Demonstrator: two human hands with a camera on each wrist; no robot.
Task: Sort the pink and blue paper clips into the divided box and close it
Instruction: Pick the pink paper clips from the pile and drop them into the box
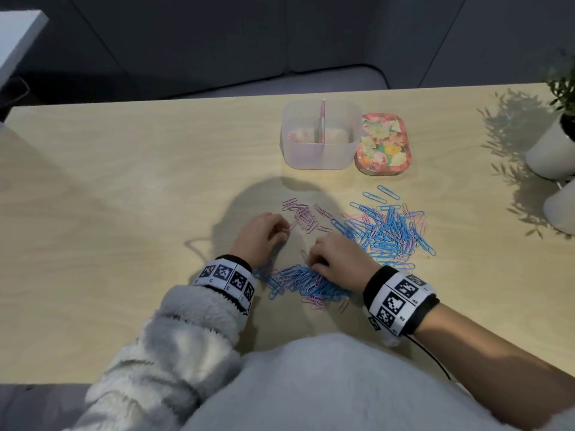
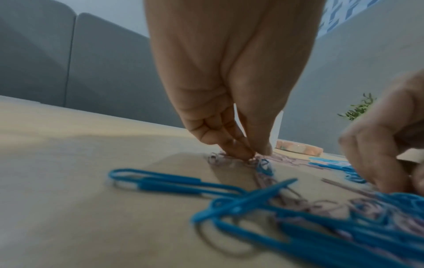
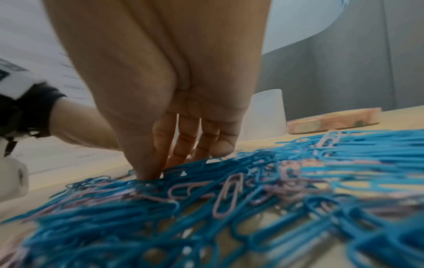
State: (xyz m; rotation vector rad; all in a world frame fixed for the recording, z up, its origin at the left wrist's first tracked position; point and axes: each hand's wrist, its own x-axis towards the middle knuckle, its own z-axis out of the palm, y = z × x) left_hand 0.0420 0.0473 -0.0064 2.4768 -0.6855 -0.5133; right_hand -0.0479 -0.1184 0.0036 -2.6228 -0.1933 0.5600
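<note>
Wooden surface (image 1: 124,188) carried mixed clips (image 1: 306,283) near its front edge, box (image 1: 319,133) toward the rear. Left hand (image 1: 259,234) pinched a pink clip (image 1: 287,228); right hand (image 1: 337,256) fingers pressed the pile. Advised lifting single colours only.

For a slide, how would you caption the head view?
Two hands sorting pink and blue paper clips before an open translucent divided box.
</note>
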